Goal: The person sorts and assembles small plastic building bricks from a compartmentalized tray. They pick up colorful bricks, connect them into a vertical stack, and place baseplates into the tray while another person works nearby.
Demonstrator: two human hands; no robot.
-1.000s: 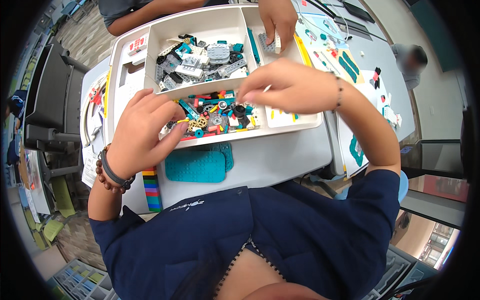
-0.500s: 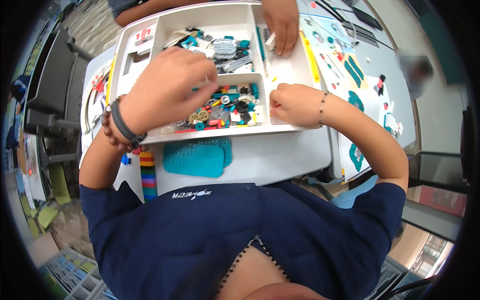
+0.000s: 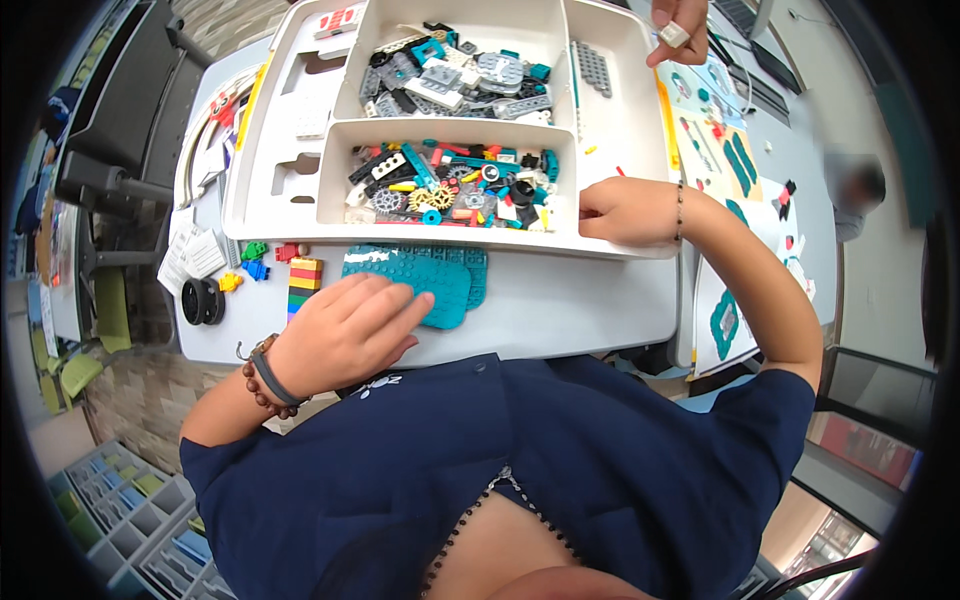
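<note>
My left hand (image 3: 352, 332) hovers over or rests on the teal studded plates (image 3: 455, 300) in front of the white sorting tray (image 3: 470, 236); its fingers are loosely extended and nothing shows in them. Whether it touches the plates I cannot tell. My right hand (image 3: 632, 212) reaches into the near corner of the tray's right compartment, fingers curled and their tips mostly hidden, so what they hold, if anything, does not show. Beside it, the near middle compartment is full of mixed toy bricks, gears and beams (image 3: 440, 185).
Another person's hand (image 3: 682, 30) holds a small white brick (image 3: 674, 36) above the tray's right side. More grey and white pieces (image 3: 460, 80) fill the far compartment. At the left lie black wheels (image 3: 203, 301) and a stack of coloured bricks (image 3: 304, 285). A printed sheet (image 3: 725, 310) lies right.
My left hand has come back from above the bricks to the teal plates. The other person's hand has lifted out of the right compartment with a white brick. My right hand stays in that compartment.
</note>
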